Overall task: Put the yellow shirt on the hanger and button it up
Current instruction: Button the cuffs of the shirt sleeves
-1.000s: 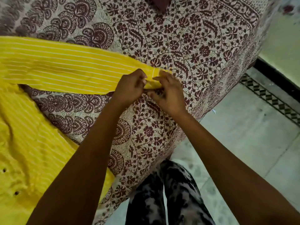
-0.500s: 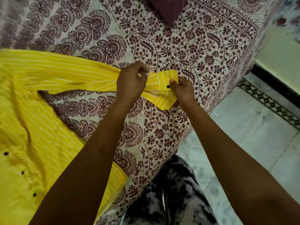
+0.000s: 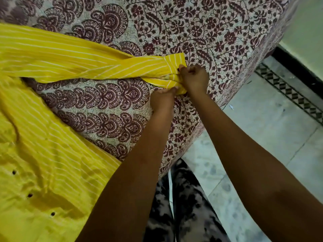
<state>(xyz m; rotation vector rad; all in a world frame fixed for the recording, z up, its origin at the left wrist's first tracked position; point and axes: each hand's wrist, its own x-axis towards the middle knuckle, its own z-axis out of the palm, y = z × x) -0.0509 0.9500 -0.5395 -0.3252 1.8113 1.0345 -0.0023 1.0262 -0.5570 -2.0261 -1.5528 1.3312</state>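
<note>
Your yellow shirt (image 3: 43,145) lies spread on the bed (image 3: 201,32), over a bedspread printed with maroon flowers and paisley. Its body fills the left side of the view, with three dark buttonholes showing near the lower left. One long sleeve (image 3: 78,60) stretches rightward across the bedspread and ends at the cuff (image 3: 174,63), close to the bed's right edge.

Both your hands meet at that cuff. Your right hand (image 3: 194,77) has its fingers curled tightly and pinches the cuff's end, the thumb tip pressed onto the striped fabric. Your left hand (image 3: 162,100) sits just below it, fingers bent, and grips the lower fold of the same cuff. The two hands are almost touching.

Below the bed's edge you can see your patterned black-and-white trousers (image 3: 183,206) and the pale tiled floor (image 3: 262,128) with a dark patterned border strip at the right.
</note>
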